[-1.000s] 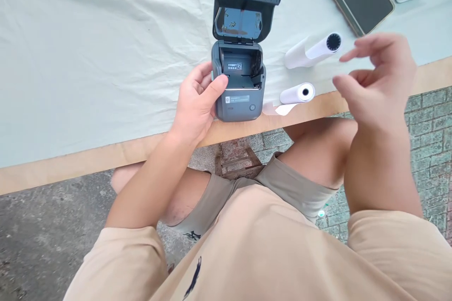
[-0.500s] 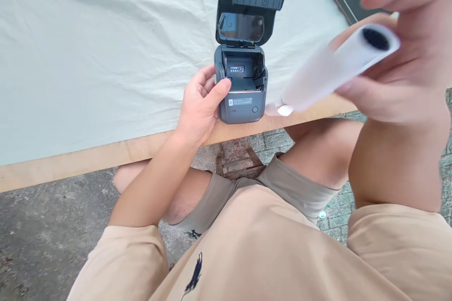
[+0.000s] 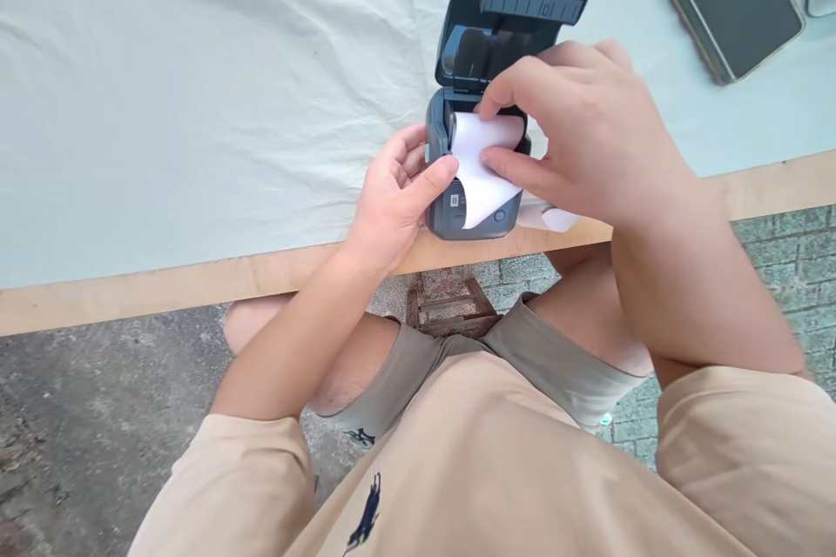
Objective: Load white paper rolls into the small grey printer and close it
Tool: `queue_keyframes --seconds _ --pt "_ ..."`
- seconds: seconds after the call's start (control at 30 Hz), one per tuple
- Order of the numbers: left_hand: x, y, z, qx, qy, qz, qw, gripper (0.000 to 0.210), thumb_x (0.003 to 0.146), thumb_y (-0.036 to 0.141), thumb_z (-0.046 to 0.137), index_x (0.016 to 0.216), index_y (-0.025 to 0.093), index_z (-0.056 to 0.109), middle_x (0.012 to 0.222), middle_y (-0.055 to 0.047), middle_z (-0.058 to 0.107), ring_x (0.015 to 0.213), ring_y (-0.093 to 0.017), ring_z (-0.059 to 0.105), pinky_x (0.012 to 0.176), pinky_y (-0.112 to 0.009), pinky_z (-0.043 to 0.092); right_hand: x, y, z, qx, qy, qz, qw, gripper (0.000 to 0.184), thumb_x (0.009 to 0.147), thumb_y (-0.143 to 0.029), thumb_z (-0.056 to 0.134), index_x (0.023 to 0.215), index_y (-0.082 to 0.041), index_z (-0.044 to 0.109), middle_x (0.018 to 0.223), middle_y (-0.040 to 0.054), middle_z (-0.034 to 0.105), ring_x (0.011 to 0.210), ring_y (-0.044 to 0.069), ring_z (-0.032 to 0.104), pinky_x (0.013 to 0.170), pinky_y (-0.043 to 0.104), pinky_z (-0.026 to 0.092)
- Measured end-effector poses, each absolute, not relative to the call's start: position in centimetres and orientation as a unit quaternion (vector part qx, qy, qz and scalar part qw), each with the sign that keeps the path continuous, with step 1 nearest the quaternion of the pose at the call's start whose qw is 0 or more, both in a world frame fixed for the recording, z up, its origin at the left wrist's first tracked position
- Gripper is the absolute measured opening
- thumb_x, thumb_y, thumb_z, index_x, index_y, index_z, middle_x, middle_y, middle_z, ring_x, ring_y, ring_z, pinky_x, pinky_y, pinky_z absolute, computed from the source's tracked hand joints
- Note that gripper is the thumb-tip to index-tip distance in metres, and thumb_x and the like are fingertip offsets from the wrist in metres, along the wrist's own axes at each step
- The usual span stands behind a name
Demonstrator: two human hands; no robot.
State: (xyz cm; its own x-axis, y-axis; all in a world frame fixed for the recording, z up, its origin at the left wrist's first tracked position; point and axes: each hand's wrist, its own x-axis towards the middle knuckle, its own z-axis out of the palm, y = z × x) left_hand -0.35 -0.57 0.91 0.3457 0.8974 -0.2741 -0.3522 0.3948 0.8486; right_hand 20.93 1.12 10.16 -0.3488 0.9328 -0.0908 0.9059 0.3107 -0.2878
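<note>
Now paper roll [image 3: 484,158] in right hand [image 3: 581,139] grip, inside printer [image 3: 480,148].

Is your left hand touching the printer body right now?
Touching. The head view shows the left hand wrapped against the left side of the printer, its thumb pressed on the front top edge beside the paper roll.

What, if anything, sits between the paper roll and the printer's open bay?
Nothing visible. The lid is tipped back, and the right hand has the roll at the bay of the printer, its loose end draped over the front. The left hand grips the printer's side, outside the bay.
</note>
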Motion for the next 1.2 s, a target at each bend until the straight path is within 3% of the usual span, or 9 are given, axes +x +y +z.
queue_keyframes --seconds 0.23,0.37,0.5,0.6,0.77,0.83,0.97,1.07,1.2 --pt "-0.3 -0.7 1.8 0.353 0.392 0.425 0.736 0.064 0.083 0.066 0.097 0.126 0.026 0.071 0.131 -0.007 0.085 0.138 -0.038 0.08 0.094 -0.042 0.075 22.7 0.5 11.2 -0.465 -0.863 0.157 0.121 0.036 0.108 -0.059 0.058 0.102 -0.028 0.076 0.11 0.0066 0.081 0.119 0.03 0.071 0.102 0.051 0.048" --pt "-0.4 -0.6 1.9 0.357 0.394 0.422 0.734 0.063 0.083 0.066 0.095 0.126 0.025 0.072 0.134 -0.009 0.084 0.146 -0.039 0.075 0.102 -0.045 0.074 22.7 0.1 10.6 -0.434 -0.874 0.194 0.096 0.025 0.108 -0.051 0.062 0.099 -0.032 0.075 0.107 -0.0002 0.082 0.131 0.029 0.069 0.111 0.053 0.044" --pt "-0.7 -0.3 0.9 0.396 0.385 0.421 0.719 0.074 0.069 0.061 0.104 0.126 0.026 0.073 0.144 -0.009 0.081 0.145 -0.039 0.076 0.112 -0.047 0.072 22.4 0.0 9.9 -0.44 -0.875 0.188 0.074 0.022 0.106 -0.051 0.065 0.105 -0.033 0.076 0.115 0.0018 0.081 0.132 0.029 0.07 0.11 0.053 0.047" --pt "-0.9 -0.1 -0.2 0.425 0.378 0.423 0.706 0.077 0.066 0.053 0.107 0.129 0.027 0.072 0.147 -0.009 0.08 0.139 -0.037 0.078 0.112 -0.046 0.073 22.9 0.1 10.2 -0.435 -0.873 0.16 0.15 0.023 0.107 -0.05 0.065 0.105 -0.03 0.075 0.108 0.0017 0.079 0.119 0.027 0.075 0.105 0.05 0.053" --pt "-1.3 0.3 -1.6 0.464 0.354 0.419 0.695 0.084 0.07 0.056 0.104 0.139 0.027 0.066 0.151 -0.011 0.077 0.142 -0.038 0.077 0.109 -0.045 0.074 23.8 0.7 10.8 -0.513 -0.792 0.108 0.311 0.043 0.116 -0.051 0.053 0.149 -0.028 0.067 0.152 0.0059 0.068 0.143 0.027 0.068 0.113 0.042 0.056" --pt "-1.4 0.4 -2.2 0.48 0.348 0.415 0.69 0.087 0.069 0.055 0.104 0.141 0.028 0.064 0.154 -0.011 0.076 0.143 -0.037 0.076 0.109 -0.045 0.074 23.6 1.1 10.7 -0.522 -0.781 0.147 0.31 0.051 0.118 -0.058 0.048 0.156 -0.026 0.062 0.15 0.0061 0.069 0.14 0.023 0.071 0.113 0.039 0.056" --pt "-1.8 0.6 -3.2 0.508 0.338 0.412 0.677 0.091 0.07 0.059 0.102 0.146 0.03 0.06 0.154 -0.011 0.075 0.141 -0.037 0.077 0.109 -0.045 0.074 23.2 1.6 10.8 -0.538 -0.776 0.186 0.271 0.045 0.12 -0.056 0.039 0.138 -0.028 0.07 0.117 0.0004 0.076 0.123 0.018 0.076 0.109 0.035 0.06" --pt "-2.0 0.4 -3.0 0.529 0.333 0.405 0.666 0.089 0.075 0.061 0.099 0.148 0.03 0.059 0.158 -0.012 0.072 0.145 -0.038 0.074 0.115 -0.051 0.071 23.5 2.2 10.7 -0.55 -0.788 0.205 0.187 0.035 0.108 -0.045 0.056 0.135 -0.03 0.073 0.134 -0.0006 0.077 0.131 0.022 0.074 0.116 0.04 0.06" --pt "-1.6 -0.2 -0.9 0.495 0.358 0.407 0.679 0.08 0.075 0.058 0.1 0.14 0.029 0.065 0.159 -0.013 0.071 0.148 -0.038 0.072 0.122 -0.052 0.067 24.0 3.3 10.1 -0.525 -0.792 0.288 0.116 0.051 0.095 -0.046 0.072 0.143 -0.03 0.071 0.146 0.0036 0.074 0.133 0.029 0.073 0.117 0.047 0.059"
